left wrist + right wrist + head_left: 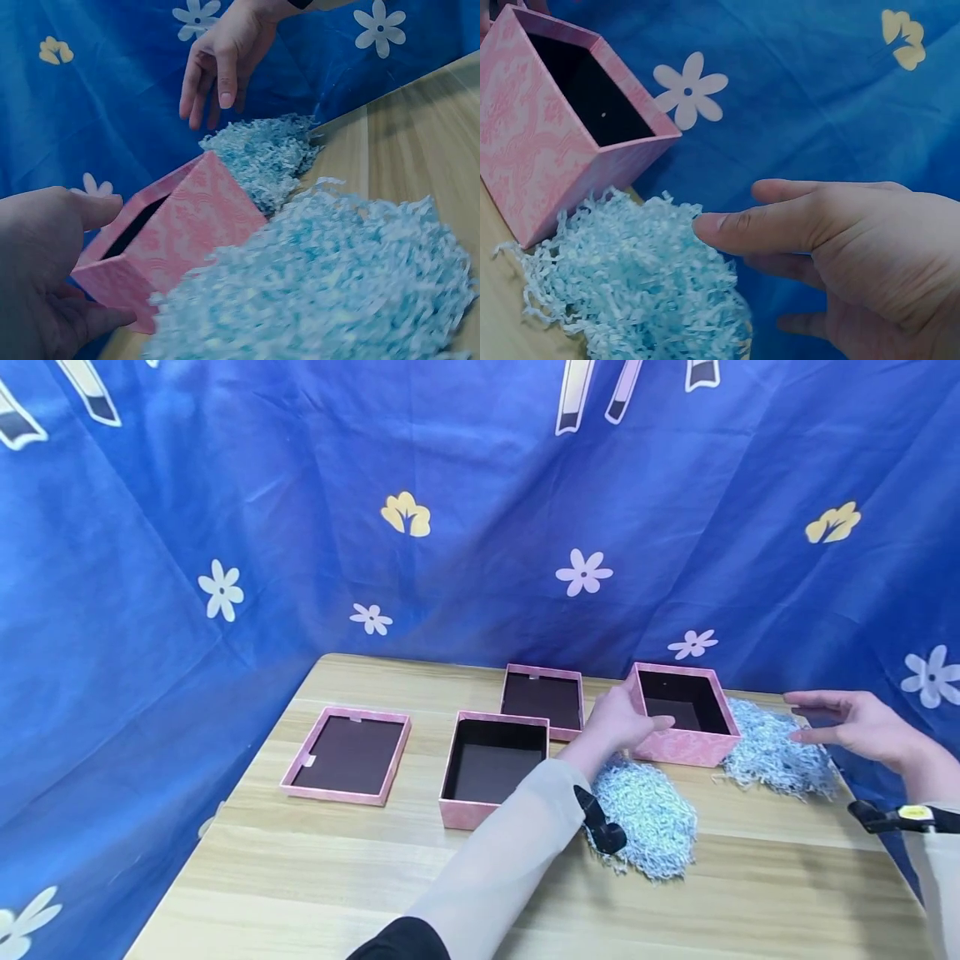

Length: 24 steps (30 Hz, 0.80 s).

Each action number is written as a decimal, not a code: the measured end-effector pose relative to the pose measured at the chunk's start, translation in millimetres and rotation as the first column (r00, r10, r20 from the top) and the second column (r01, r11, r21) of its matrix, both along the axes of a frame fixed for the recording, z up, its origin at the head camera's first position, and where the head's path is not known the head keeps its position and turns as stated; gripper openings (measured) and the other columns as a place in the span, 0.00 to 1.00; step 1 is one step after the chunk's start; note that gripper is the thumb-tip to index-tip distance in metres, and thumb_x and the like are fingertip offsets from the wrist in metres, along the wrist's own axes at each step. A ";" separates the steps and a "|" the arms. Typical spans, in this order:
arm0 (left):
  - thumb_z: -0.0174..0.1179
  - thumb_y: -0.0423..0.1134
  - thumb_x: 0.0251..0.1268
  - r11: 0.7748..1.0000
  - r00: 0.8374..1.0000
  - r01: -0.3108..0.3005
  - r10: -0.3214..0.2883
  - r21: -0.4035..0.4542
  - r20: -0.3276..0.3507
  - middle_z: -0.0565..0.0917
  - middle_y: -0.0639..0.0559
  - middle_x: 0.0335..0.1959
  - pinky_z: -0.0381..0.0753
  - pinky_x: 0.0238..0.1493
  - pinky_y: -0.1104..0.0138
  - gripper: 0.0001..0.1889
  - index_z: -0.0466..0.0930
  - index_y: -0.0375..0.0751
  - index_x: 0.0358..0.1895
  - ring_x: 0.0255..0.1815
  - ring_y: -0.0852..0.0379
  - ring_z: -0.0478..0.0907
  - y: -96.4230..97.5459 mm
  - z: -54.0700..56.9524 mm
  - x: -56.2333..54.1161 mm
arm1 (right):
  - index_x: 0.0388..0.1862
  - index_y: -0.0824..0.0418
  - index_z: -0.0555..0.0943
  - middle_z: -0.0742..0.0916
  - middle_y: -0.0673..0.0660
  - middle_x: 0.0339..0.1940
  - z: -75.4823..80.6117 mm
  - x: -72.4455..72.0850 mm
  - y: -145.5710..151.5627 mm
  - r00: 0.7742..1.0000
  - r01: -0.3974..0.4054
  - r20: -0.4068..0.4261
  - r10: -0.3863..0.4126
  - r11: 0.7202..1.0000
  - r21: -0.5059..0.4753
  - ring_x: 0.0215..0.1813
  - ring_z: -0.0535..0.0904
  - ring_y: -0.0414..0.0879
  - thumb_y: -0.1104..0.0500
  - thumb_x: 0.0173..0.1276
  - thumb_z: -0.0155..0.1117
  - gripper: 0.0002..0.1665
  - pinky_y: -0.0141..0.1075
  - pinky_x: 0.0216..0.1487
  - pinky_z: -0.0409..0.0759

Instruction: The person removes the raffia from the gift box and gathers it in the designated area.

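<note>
A pink patterned box [686, 747] with a dark interior stands at the back right of the table. My left hand [618, 720] is at its left side, fingers along the wall and thumb stretched out by the front rim; the thumb is straight in the left wrist view [45, 255]. To the right of the box lies a pile of light-blue shredded paper [780, 752]. Over its right side hovers my right hand [862, 727], thumb and fingers spread with nothing between them. A second shredded-paper pile [648, 822] sits in front of the box, partly hidden by my left wrist.
Another pink box [468, 814], dark inside, stands left of my left forearm. Two shallow pink lids lie with their dark insides up: one lid [345, 756] at the left, one lid [542, 697] at the back. A blue curtain [450, 568] hangs behind the wooden table [285, 860].
</note>
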State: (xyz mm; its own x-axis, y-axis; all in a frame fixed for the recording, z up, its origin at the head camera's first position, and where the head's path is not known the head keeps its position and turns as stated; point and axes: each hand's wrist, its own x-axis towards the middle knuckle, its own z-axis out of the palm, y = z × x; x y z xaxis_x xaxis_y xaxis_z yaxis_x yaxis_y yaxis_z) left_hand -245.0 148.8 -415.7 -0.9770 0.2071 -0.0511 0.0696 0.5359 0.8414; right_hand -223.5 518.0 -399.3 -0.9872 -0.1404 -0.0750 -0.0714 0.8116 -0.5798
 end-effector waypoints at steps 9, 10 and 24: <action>0.73 0.63 0.64 0.997 0.992 0.058 -0.063 -0.049 -0.109 0.72 0.51 0.78 0.74 0.71 0.56 0.49 0.60 0.58 0.85 0.76 0.51 0.69 -36.1 29.7 -13.7 | 0.76 0.68 0.72 0.76 0.76 0.71 16.1 4.4 -5.9 0.993 0.067 -0.097 -0.065 0.998 0.012 0.58 0.79 0.40 0.44 0.75 0.72 0.42 0.50 0.56 0.85; 0.72 0.64 0.64 0.996 0.989 0.065 -0.072 -0.061 -0.132 0.72 0.50 0.78 0.75 0.71 0.56 0.49 0.60 0.60 0.85 0.76 0.51 0.69 -42.0 33.3 -15.7 | 0.76 0.68 0.72 0.76 0.76 0.72 18.0 4.6 -8.4 0.992 0.073 -0.107 -0.072 0.997 0.003 0.61 0.79 0.47 0.43 0.76 0.70 0.42 0.59 0.59 0.82; 0.53 0.80 0.67 0.940 0.898 0.073 -0.207 -0.332 -0.388 0.59 0.54 0.85 0.59 0.80 0.45 0.51 0.51 0.61 0.87 0.84 0.47 0.56 -123.2 76.9 -25.4 | 0.86 0.60 0.59 0.63 0.73 0.82 51.4 5.8 -70.8 0.958 0.141 -0.232 -0.172 0.980 -0.142 0.79 0.56 0.75 0.40 0.81 0.61 0.46 0.78 0.68 0.59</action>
